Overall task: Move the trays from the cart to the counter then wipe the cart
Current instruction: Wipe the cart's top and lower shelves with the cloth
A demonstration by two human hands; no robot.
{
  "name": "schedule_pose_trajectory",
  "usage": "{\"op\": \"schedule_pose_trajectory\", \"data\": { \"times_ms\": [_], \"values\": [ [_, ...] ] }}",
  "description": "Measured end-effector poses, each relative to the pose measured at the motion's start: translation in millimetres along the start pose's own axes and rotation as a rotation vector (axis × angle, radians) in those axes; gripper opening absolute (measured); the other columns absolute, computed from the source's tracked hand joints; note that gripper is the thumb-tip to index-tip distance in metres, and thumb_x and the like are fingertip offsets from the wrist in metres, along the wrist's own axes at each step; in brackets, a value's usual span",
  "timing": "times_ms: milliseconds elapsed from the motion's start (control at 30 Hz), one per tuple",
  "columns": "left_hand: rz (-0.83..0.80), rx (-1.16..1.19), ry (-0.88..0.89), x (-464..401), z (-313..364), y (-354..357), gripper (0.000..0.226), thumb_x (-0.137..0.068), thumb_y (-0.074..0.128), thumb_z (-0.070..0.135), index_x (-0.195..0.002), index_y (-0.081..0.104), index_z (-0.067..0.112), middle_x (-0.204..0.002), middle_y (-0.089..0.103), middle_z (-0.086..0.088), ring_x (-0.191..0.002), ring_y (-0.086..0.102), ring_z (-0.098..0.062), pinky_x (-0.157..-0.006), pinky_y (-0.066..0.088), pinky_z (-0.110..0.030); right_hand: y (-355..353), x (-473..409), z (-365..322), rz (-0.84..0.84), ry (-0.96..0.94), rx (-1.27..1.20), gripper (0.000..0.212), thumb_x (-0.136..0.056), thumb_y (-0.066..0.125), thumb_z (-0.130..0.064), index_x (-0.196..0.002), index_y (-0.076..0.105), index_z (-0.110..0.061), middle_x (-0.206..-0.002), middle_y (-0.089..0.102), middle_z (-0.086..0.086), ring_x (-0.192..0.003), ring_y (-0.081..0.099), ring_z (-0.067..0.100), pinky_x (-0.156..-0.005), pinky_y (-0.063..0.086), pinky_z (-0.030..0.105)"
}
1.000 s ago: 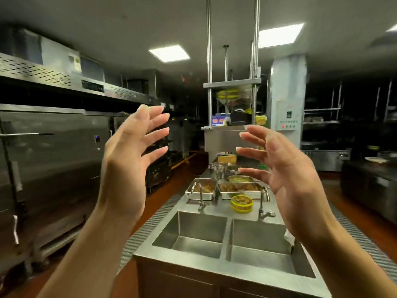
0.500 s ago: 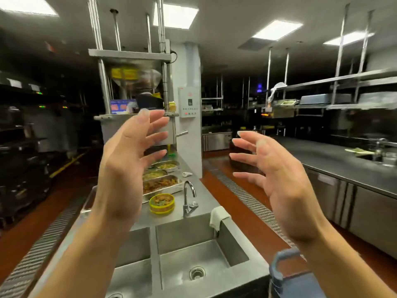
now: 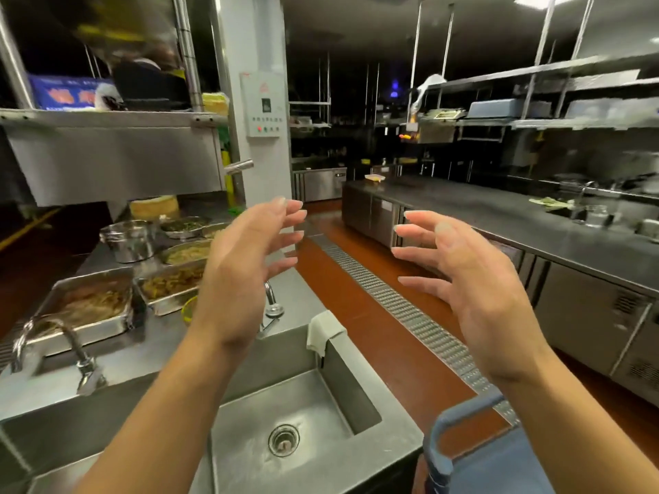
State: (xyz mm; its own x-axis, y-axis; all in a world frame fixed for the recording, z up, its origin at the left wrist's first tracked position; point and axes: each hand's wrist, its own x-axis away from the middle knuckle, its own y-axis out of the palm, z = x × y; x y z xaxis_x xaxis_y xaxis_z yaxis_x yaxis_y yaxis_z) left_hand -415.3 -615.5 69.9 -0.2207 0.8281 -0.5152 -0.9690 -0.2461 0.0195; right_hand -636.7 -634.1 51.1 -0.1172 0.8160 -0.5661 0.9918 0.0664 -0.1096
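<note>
Starting at the far left of the sink (image 3: 303,415), a rectangular steel tray (image 3: 83,308) of brown cooked food sits on the steel surface (image 3: 171,336) behind the curved faucet (image 3: 53,344). Just right of it a second tray (image 3: 167,287) holds a similar brown dish, its right end hidden by the left hand (image 3: 246,265). Behind those trays, farther from the sink, stand a steel pot (image 3: 129,240), whose contents cannot be seen, and two round bowls (image 3: 185,226) of greenish and pale food; a yellow-rimmed container (image 3: 189,310) peeks out beside the left wrist.

The left hand hovers above the sink's back edge, fingers spread and loosely bent, holding nothing. A white cloth (image 3: 322,333) hangs over the sink's right rear corner. Right of the sink, the right hand (image 3: 470,290) floats over the red floor (image 3: 374,315) and its drain grate (image 3: 410,315), its grip likewise spread and empty, palm facing the left hand.

At the sink's lower right, the blue cart (image 3: 499,461) shows only its handle and a corner. Far right runs a long steel counter (image 3: 535,222) with a glass jar (image 3: 596,215).
</note>
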Motion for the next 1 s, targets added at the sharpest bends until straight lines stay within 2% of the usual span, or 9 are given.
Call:
{"op": "schedule_pose_trajectory", "data": {
  "times_ms": [167,367,500,600,700,767,867,967,1000],
  "values": [
    [-0.005,-0.067,-0.147,-55,-81,17,0.039,-0.090,0.051,0.056,-0.109,0.074,0.031,-0.111,0.075,0.009,-0.111,0.068,-0.016,-0.099,0.053,-0.052,10,-51,85,-0.002,0.110,0.070,0.046,-0.097,0.042,-0.054,-0.133,0.061,-0.034,-0.123,0.068,-0.019,-0.115,0.066,0.003,-0.089,0.060,0.028],
    [-0.080,-0.142,-0.462,-116,-230,36,0.037,-0.080,0.060,0.058,-0.102,0.074,0.033,-0.105,0.076,0.010,-0.106,0.070,-0.014,-0.095,0.056,-0.044,33,-107,225,-0.011,0.412,0.118,0.032,-0.104,0.048,-0.047,-0.128,0.065,-0.034,-0.123,0.068,-0.018,-0.108,0.068,0.002,-0.088,0.061,0.032],
    [-0.115,-0.185,-0.706,-151,-359,48,0.023,-0.088,0.065,0.050,-0.097,0.073,0.031,-0.106,0.075,-0.002,-0.104,0.069,-0.029,-0.092,0.055,-0.047,51,-145,329,-0.046,0.570,0.206,0.030,-0.105,0.048,-0.046,-0.127,0.064,-0.035,-0.119,0.067,-0.022,-0.107,0.066,0.001,-0.092,0.058,0.032],
    [-0.110,-0.189,-0.816,-184,-452,55,0.015,-0.094,0.063,0.039,-0.096,0.071,0.026,-0.103,0.073,-0.003,-0.100,0.068,-0.022,-0.096,0.054,-0.047,68,-177,409,-0.058,0.664,0.268,0.020,-0.105,0.049,-0.045,-0.117,0.064,-0.041,-0.115,0.066,-0.023,-0.108,0.065,0.004,-0.092,0.054,0.028],
    [-0.101,-0.260,-0.874,-209,-538,56,0.019,-0.100,0.059,0.030,-0.108,0.070,0.017,-0.108,0.069,-0.001,-0.094,0.063,-0.013,-0.083,0.051,-0.033,90,-202,494,-0.116,0.746,0.344,0.013,-0.104,0.051,-0.039,-0.100,0.063,-0.042,-0.106,0.067,-0.021,-0.101,0.064,0.004,-0.090,0.052,0.030],
    [-0.103,-0.307,-0.921,-223,-593,56,0.029,-0.101,0.058,0.032,-0.123,0.065,0.015,-0.114,0.066,0.002,-0.100,0.062,-0.013,-0.080,0.048,-0.030,105,-215,552,-0.166,0.779,0.421,0.014,-0.104,0.050,-0.039,-0.105,0.064,-0.034,-0.105,0.066,-0.019,-0.100,0.062,0.004,-0.091,0.051,0.033],
    [-0.126,-0.416,-0.996,-235,-665,54,0.045,-0.099,0.058,0.039,-0.138,0.056,0.014,-0.130,0.062,-0.003,-0.111,0.060,-0.022,-0.088,0.048,-0.036,126,-229,630,-0.211,0.835,0.529,0.028,-0.105,0.049,-0.033,-0.121,0.066,-0.017,-0.112,0.069,-0.003,-0.104,0.063,0.019,-0.095,0.051,0.038],
    [-0.145,-0.480,-1.009,-244,-728,54,0.050,-0.098,0.058,0.037,-0.138,0.052,0.006,-0.126,0.062,-0.014,-0.109,0.063,-0.028,-0.068,0.043,-0.032,145,-236,697,-0.214,0.896,0.613,0.041,-0.106,0.051,-0.030,-0.140,0.056,-0.008,-0.138,0.062,0.011,-0.124,0.058,0.027,-0.104,0.045,0.037],
    [-0.145,-0.489,-1.011,-247,-746,54,0.052,-0.097,0.059,0.037,-0.138,0.051,0.005,-0.126,0.062,-0.015,-0.112,0.062,-0.030,-0.069,0.045,-0.032,151,-237,715,-0.217,0.904,0.639,0.045,-0.105,0.052,-0.031,-0.143,0.052,-0.006,-0.142,0.058,0.013,-0.128,0.055,0.029,-0.106,0.043,0.038]
  ]
}}
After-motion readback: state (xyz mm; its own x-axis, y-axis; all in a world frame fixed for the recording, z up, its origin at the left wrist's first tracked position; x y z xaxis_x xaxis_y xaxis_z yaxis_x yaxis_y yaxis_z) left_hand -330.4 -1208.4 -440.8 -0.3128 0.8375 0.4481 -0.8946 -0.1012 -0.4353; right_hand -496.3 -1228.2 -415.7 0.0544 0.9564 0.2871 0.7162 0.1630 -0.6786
